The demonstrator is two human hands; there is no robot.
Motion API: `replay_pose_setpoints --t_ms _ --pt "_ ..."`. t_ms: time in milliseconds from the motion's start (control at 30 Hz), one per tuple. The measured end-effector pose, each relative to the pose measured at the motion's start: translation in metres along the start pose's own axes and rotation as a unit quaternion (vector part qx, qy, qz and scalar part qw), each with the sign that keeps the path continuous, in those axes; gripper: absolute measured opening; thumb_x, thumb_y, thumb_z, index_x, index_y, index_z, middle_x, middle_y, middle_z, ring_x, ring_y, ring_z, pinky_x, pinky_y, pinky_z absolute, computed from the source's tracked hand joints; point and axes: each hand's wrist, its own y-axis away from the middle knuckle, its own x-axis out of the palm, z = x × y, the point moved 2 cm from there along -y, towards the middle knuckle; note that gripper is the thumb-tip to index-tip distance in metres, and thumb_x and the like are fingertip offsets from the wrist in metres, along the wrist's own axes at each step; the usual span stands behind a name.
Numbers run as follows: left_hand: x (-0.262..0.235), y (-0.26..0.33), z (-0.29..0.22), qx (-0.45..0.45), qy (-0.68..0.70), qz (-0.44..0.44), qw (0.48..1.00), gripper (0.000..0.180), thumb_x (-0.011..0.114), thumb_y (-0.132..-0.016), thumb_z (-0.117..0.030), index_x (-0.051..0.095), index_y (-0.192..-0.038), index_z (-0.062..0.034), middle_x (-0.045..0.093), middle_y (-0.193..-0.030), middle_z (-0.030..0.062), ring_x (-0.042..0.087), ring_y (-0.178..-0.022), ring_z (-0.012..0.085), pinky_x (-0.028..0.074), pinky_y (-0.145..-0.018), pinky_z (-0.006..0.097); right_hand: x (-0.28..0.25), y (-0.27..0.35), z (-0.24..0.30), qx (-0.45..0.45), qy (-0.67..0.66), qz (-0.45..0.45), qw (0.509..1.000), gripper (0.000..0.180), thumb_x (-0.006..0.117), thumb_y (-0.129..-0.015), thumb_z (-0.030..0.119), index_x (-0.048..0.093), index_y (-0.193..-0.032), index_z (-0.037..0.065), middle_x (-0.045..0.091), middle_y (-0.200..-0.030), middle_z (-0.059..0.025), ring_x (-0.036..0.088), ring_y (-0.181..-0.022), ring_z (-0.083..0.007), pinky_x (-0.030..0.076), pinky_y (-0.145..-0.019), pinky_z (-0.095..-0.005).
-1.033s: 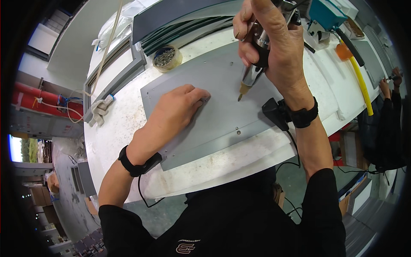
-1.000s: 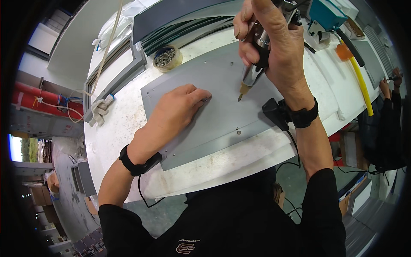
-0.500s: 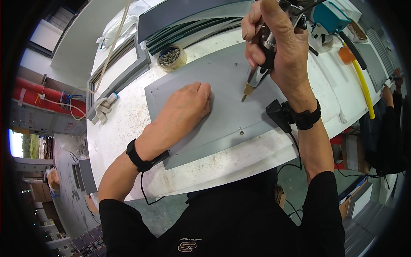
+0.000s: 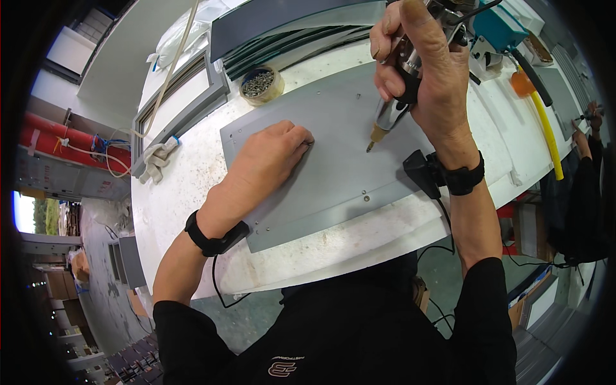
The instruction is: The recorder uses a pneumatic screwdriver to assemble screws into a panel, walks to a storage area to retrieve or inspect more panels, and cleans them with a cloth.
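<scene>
A grey flat panel (image 4: 340, 167) lies on the white table, with small holes and metal fasteners along its edges. My right hand (image 4: 433, 77) is wrapped round a silver and black rivet gun (image 4: 390, 114). Its brass-coloured nose points down, and the thin tip is close over the panel's middle; whether it touches I cannot tell. To its left, my left hand (image 4: 273, 151) rests low over the panel, fingers closed in a pinch; what they hold, if anything, is hidden. A round tub (image 4: 262, 86) full of small metal fasteners stands just beyond the panel's far edge.
Grey frames (image 4: 217, 90) and a white glove (image 4: 157, 160) lie on the table's left. Dark long profiles (image 4: 289, 51) are behind the tub. On the right are a teal tool (image 4: 497, 25) and a yellow tube (image 4: 545, 131). Another person's hand (image 4: 582, 141) shows at far right.
My left hand's fingers have shifted a little, reaching further forward with the pinch. The rivet gun has hardly moved over the panel; the whole view has shifted slightly.
</scene>
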Motion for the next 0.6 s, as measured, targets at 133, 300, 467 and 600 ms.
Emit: replay_pose_setpoints --t_ms 133,300,467,600 --pt "0.006 -0.001 -0.002 -0.022 -0.044 0.000 0.999 0.012 0.069 -0.092 -0.010 0.066 -0.101 -0.0035 0.065 -0.094 0.0148 0.066 -0.088 0.0363 0.054 -0.080 0.043 0.000 0.000 -0.002 -0.002 -0.012 0.000 1.000 0.043 0.065 -0.103 0.044 0.061 -0.088 0.003 0.065 -0.073 -0.0095 0.055 -0.043 -0.0102 0.045 -0.037 -0.0246" --pt "0.006 0.000 -0.006 -0.031 -0.075 0.006 0.997 0.011 0.067 -0.090 -0.009 0.062 -0.098 -0.0030 0.063 -0.091 0.0158 0.065 -0.089 0.0370 0.053 -0.079 0.044 -0.001 0.001 0.000 -0.027 0.004 0.029 0.999 0.042 0.061 -0.105 0.045 0.059 -0.095 0.005 0.064 -0.077 -0.0088 0.053 -0.045 -0.0091 0.046 -0.040 -0.0249" --pt "0.011 0.006 -0.004 0.023 -0.077 -0.045 0.996 0.012 0.059 -0.091 -0.006 0.051 -0.090 0.0031 0.057 -0.081 0.0188 0.062 -0.080 0.0382 0.052 -0.071 0.047 0.006 0.006 0.009 -0.073 0.085 0.072 0.991 0.044 0.051 -0.108 0.049 0.057 -0.103 0.007 0.062 -0.087 -0.0078 0.048 -0.048 -0.0057 0.046 -0.045 -0.0245" --pt "0.014 0.005 0.003 0.024 -0.071 -0.027 0.997 0.013 0.063 -0.089 -0.008 0.053 -0.094 -0.0007 0.061 -0.090 0.0172 0.063 -0.087 0.0378 0.052 -0.077 0.046 0.022 0.009 0.016 -0.079 0.074 0.070 0.992 0.046 0.048 -0.108 0.052 0.056 -0.106 0.007 0.061 -0.087 -0.0080 0.047 -0.047 -0.0063 0.045 -0.045 -0.0247"
